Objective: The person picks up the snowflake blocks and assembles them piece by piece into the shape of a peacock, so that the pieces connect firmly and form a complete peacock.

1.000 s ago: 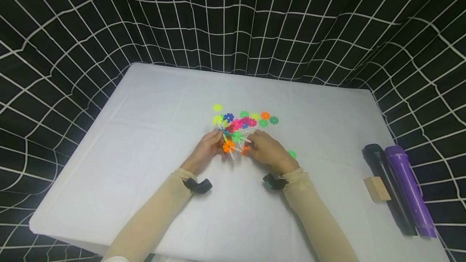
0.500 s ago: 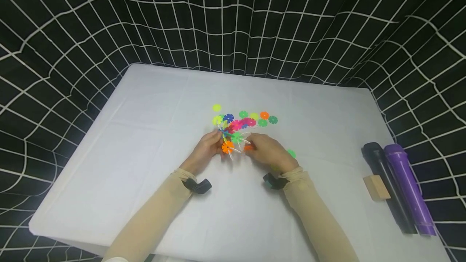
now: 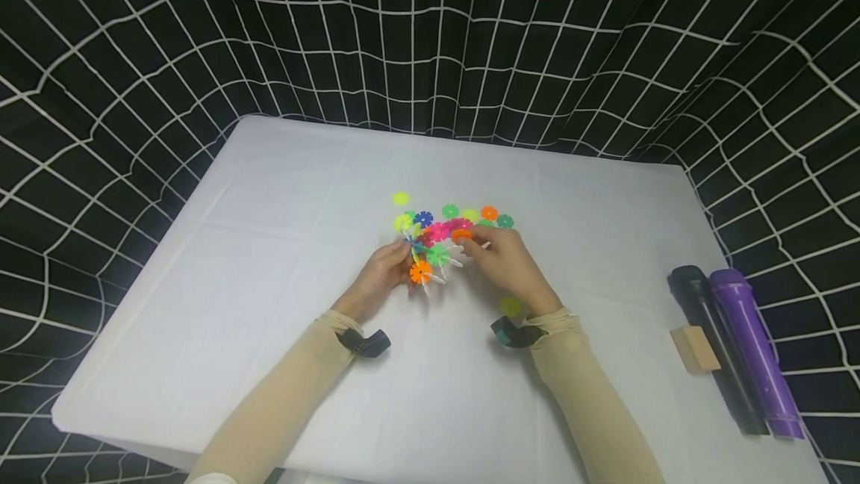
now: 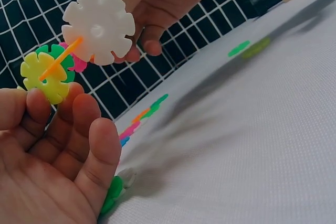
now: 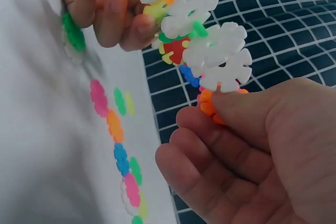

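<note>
In the head view my left hand (image 3: 376, 280) holds a cluster of interlocking flower-shaped plastic discs (image 3: 437, 254), joined edge to edge at angles. White, green, yellow, orange and blue pieces make it up. Left-hand fingertips pinch the cluster near a yellow disc (image 4: 44, 76) in the left wrist view. My right hand (image 3: 508, 264) pinches a single orange disc (image 5: 208, 106) between thumb and index finger, at the cluster's right side. White discs (image 5: 226, 51) of the cluster overlap this orange disc in the right wrist view; whether they are joined, I cannot tell.
Loose flower discs (image 3: 489, 213) in several colours lie flat just beyond the hands. A lone yellow disc (image 3: 510, 306) rests by the right wrist. Along the right of the white table (image 3: 322, 170) are a wooden block (image 3: 695, 349), a black tube (image 3: 722, 353) and a purple tube (image 3: 759, 357).
My right hand has moved away from my body and up along the cluster's right side, carrying the orange disc. A yellow disc by its wrist is more exposed. My left hand stays put.
</note>
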`<state>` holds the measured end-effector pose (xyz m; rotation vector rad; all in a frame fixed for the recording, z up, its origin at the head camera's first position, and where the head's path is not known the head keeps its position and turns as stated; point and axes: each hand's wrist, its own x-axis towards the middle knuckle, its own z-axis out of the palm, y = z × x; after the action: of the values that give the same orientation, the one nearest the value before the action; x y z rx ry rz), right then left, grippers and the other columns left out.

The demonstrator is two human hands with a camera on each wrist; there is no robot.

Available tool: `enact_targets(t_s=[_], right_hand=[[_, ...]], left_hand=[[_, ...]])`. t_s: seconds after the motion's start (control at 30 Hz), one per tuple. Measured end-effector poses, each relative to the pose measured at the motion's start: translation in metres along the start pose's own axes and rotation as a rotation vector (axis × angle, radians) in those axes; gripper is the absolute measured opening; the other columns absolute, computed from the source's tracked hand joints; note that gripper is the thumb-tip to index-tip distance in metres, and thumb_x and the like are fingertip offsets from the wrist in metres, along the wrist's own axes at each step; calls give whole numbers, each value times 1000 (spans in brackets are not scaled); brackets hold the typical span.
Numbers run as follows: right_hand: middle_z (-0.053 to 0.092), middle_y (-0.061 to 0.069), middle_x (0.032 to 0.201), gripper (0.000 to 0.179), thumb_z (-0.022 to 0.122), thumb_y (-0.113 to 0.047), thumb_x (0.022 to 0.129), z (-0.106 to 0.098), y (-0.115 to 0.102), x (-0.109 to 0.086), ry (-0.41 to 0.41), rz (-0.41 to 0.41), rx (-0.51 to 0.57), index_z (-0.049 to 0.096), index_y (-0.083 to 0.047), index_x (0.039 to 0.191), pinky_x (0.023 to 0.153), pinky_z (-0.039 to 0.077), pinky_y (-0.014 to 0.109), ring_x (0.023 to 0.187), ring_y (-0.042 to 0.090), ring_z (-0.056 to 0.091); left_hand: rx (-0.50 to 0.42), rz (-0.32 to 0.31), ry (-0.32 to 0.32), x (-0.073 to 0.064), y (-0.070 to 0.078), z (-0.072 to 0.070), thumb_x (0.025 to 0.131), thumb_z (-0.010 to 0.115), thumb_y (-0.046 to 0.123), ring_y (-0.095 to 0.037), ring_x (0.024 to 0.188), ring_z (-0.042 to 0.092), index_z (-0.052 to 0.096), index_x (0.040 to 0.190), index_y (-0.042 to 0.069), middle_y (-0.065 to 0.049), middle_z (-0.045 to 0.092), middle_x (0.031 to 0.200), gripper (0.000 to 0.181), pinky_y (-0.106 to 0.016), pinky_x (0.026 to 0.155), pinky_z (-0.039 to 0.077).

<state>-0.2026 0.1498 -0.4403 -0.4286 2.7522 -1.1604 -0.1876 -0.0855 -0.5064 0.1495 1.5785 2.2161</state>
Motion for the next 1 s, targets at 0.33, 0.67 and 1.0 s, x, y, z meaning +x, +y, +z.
enact_targets(t_s=[0.33,0.67,1.0], right_hand=[[76,9,95,19,71,-18,95,2,-2,0,4,-63,-66,78,-8,110,66,51,29,76,22,59],[76,7,90,19,73,-15,93,2,0,-1,-23,-109,-120,78,-7,110,61,45,26,71,18,55],[76,10,101,22,69,-12,95,8,-2,1,-71,-104,-112,75,-5,116,74,53,30,79,20,59]], left_hand=[[33,1,-40,0,0,0,108,40,21,-8,87,62,54,88,14,7,61,87,26,-25,80,53],[144,-12,-123,-1,1,-3,108,38,18,-9,78,50,47,79,14,6,47,78,30,-23,77,48],[64,5,30,2,1,2,109,40,24,-8,79,50,42,84,14,4,45,82,27,-20,72,49]])
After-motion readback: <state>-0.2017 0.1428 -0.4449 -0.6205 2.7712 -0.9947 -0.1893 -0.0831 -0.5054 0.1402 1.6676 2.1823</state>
